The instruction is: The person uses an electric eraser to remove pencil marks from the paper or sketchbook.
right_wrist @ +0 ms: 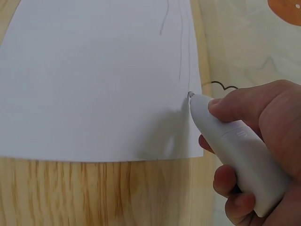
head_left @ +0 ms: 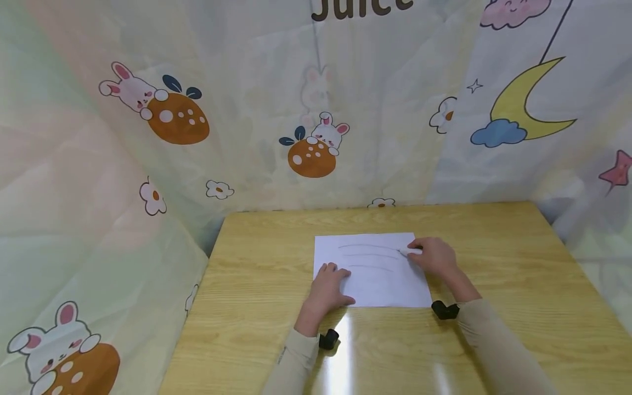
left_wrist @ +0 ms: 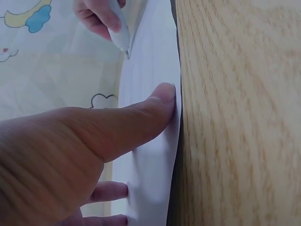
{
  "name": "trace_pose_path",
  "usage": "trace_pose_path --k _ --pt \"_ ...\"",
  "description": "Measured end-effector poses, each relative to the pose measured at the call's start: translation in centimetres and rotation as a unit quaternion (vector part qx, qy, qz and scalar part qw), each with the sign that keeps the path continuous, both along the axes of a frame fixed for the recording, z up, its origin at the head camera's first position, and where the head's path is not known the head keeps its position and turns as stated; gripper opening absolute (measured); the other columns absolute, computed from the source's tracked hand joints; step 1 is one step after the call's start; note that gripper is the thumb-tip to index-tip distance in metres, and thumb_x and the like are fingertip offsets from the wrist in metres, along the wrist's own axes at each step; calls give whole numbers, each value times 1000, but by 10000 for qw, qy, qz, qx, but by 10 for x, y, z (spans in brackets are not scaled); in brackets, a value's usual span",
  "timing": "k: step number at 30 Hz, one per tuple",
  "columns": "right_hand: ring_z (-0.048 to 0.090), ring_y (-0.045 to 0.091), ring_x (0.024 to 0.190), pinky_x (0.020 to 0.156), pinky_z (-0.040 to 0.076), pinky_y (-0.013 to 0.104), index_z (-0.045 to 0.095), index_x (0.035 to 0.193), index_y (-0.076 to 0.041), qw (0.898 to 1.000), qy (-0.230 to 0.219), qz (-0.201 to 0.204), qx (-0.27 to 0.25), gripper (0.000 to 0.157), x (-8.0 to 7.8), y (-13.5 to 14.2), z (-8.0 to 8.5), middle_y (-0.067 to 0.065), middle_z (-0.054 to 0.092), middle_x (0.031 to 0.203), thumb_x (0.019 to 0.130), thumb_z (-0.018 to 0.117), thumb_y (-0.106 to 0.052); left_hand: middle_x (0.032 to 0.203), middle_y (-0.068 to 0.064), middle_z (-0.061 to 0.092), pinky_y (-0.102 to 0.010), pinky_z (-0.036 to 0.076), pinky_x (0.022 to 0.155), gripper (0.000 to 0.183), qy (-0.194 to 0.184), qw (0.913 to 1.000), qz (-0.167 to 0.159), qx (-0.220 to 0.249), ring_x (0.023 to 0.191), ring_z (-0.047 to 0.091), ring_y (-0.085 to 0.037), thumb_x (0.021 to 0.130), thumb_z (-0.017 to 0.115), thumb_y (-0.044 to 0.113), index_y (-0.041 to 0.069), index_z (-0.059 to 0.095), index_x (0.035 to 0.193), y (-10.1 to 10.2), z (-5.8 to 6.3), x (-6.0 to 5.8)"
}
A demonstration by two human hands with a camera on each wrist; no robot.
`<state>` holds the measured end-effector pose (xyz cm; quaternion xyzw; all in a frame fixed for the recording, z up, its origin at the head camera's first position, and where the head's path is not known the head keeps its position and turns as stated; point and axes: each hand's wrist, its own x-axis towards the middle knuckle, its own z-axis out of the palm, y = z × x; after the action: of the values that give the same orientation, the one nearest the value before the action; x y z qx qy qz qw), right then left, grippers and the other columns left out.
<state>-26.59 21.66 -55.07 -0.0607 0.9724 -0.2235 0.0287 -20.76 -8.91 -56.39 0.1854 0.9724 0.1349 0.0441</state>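
A sheet of white paper [head_left: 380,285] lies on the wooden table, with three thin, slightly curved grey lines across its upper half. My right hand [head_left: 434,257] grips a thick white pen-shaped tool [right_wrist: 240,150] at the sheet's right side, thumb along its upper body. Its narrow tip meets the paper at the right end of the topmost line in the right wrist view. At the lower left of the sheet, my left hand [head_left: 327,288] rests with fingers spread. The left thumb [left_wrist: 141,117] lies along the near paper edge, which shows a dark gap beneath it.
Wood-grained tabletop [head_left: 257,263] surrounds the sheet. A printed cloth backdrop [head_left: 247,109] with rabbits, flowers and a moon stands behind and at the sides. Black wrist cameras sit by both sleeves, one near the left wrist [head_left: 328,339] and one near the right [head_left: 445,310].
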Motion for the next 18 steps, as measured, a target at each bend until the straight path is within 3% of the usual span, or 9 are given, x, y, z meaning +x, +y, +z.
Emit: trace_pose_path --k 4,11,14,18 --pt "62 24 77 51 44 34 74 108 -7 9999 -86 37 77 28 0 3 5 17 69 108 86 69 -23 126 -16 54 -41 35 105 71 -50 9998 -76 -166 125 45 -37 67 87 46 20 65 129 3 1 -4" --pt "65 31 88 57 48 39 74 108 -9 9998 -41 106 137 27 0 0 6 15 69 108 86 69 -24 127 -17 53 -40 37 103 70 -88 9987 -212 -455 123 45 -35 69 84 51 24 64 130 5 1 -6" --pt "65 33 90 58 49 40 73 109 -9 9998 -79 121 127 28 2 -1 6 16 69 109 87 68 -23 125 -18 52 -45 39 99 68 -55 9983 -284 -497 119 46 -37 70 84 49 26 64 131 5 1 -5" --pt "64 33 90 57 48 40 73 110 -10 9998 -29 124 143 27 3 -1 5 16 69 109 86 68 -23 129 -24 45 -57 36 98 63 -394 9984 -285 -303 125 37 -48 76 81 42 31 60 134 6 0 -2"
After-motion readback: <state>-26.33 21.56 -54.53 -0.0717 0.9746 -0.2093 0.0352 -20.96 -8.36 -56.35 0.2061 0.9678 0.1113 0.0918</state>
